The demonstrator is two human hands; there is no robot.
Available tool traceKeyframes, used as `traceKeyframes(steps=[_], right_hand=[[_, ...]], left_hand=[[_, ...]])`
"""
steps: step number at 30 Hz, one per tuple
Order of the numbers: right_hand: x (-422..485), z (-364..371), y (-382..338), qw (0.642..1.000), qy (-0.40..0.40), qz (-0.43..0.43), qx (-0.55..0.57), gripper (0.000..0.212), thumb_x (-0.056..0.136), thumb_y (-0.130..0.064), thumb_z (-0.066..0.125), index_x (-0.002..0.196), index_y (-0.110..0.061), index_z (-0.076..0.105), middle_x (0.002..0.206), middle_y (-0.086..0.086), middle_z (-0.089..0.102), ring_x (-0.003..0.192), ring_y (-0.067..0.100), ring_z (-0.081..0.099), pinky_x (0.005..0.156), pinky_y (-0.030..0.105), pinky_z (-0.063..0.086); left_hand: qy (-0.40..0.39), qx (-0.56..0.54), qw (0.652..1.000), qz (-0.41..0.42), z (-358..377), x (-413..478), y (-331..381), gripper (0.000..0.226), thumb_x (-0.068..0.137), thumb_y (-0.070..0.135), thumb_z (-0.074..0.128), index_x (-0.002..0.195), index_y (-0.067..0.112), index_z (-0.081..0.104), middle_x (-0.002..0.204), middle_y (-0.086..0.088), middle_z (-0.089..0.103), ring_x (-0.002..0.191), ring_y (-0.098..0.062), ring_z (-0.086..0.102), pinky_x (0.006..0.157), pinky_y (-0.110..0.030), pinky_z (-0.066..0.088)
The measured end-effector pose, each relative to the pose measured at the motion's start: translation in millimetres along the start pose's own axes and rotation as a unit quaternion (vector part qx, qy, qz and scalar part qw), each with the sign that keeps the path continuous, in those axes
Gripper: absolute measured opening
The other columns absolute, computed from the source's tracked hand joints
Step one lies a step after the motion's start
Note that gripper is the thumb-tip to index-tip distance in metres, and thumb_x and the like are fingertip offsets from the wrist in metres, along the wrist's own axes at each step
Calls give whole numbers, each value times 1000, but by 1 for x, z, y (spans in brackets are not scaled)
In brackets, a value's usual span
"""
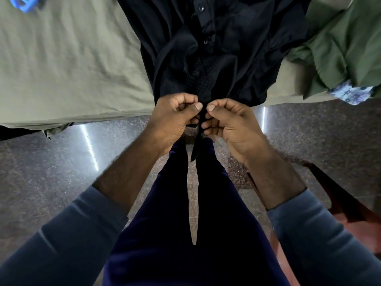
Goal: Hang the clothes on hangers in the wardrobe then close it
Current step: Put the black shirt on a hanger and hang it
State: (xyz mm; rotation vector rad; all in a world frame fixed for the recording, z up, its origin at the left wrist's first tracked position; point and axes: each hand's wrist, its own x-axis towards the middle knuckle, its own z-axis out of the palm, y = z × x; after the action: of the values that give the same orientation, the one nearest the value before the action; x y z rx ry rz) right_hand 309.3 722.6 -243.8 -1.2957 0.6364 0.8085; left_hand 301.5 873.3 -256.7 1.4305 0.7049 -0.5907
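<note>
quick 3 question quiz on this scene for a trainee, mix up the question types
1. True or false: the left hand and the right hand both pinch the edge of the black shirt.
2. Multiple choice: where does the blue hanger lie?
A) on the bed sheet, at the far left of the view
B) inside the shirt
C) on the floor
3. Fill in: the crumpled garment lying to the right of the shirt is ____ in colour.

Key: 1 true; 2 A; 3 green.
</note>
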Motion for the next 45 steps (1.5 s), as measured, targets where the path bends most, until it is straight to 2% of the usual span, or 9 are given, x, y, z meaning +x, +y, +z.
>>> traceKeyframes(steps=[6,12,14,18,22,27,34,39,45], right_hand=[[1,0,0,999,-9,27,41,8,98,-11,59,93,-10,65,74,3,67,68,18,67,64,29,55],[3,0,1,981,47,-92,-165,4,93,-12,68,93,-8,69,77,7,72,72,22,72,62,29,57],[3,3,1,967,73,-119,-213,3,91,-14,70,89,-12,69,76,3,71,73,21,72,63,36,61],[4,10,7,944,125,-160,-260,4,91,-20,67,91,-16,68,76,-3,70,69,10,69,64,41,61],[7,8,5,964,114,-127,-204,6,93,-18,62,91,-16,67,78,3,72,73,20,72,66,44,62],[8,2,-3,998,26,-42,-51,11,98,-8,58,90,-6,65,75,6,67,68,18,67,64,31,55],[11,1,-5,997,21,-62,-48,8,97,-8,59,92,-5,65,73,3,67,68,18,67,63,30,55],[12,2,-7,999,-3,-32,29,8,99,-9,57,94,-5,63,73,6,65,66,19,66,62,29,56],[13,-5,-5,999,3,-41,11,8,98,-6,58,95,-6,65,74,5,67,68,19,67,64,30,56]], left_hand=[[-14,-11,1000,5,-2,0,-1,12,90,3,66,89,15,68,67,6,67,70,-16,62,77,-34,56],[2,22,1000,10,1,3,1,11,88,1,67,91,10,70,74,-4,69,68,-14,64,70,-29,56],[7,26,1000,11,3,3,5,12,87,-1,66,87,10,71,73,-6,68,66,-12,63,68,-28,56],[29,24,999,20,10,3,13,16,86,-4,66,79,10,68,56,8,59,50,0,54,51,-12,43],[60,26,997,28,13,2,14,12,85,-1,67,82,10,70,58,8,61,51,1,54,53,-12,44],[52,-3,998,31,9,1,10,19,86,-1,66,99,13,64,73,-5,60,63,-8,56,64,-20,49],[44,25,995,86,10,-1,11,23,88,-3,63,89,18,69,73,-6,62,68,-17,56,67,-27,50],[30,-23,998,51,8,0,12,21,90,-2,61,92,16,74,83,-1,75,83,-14,70,76,-24,54],[20,-22,999,30,12,2,15,12,83,8,75,94,12,74,79,1,74,77,-7,69,72,-19,52]])
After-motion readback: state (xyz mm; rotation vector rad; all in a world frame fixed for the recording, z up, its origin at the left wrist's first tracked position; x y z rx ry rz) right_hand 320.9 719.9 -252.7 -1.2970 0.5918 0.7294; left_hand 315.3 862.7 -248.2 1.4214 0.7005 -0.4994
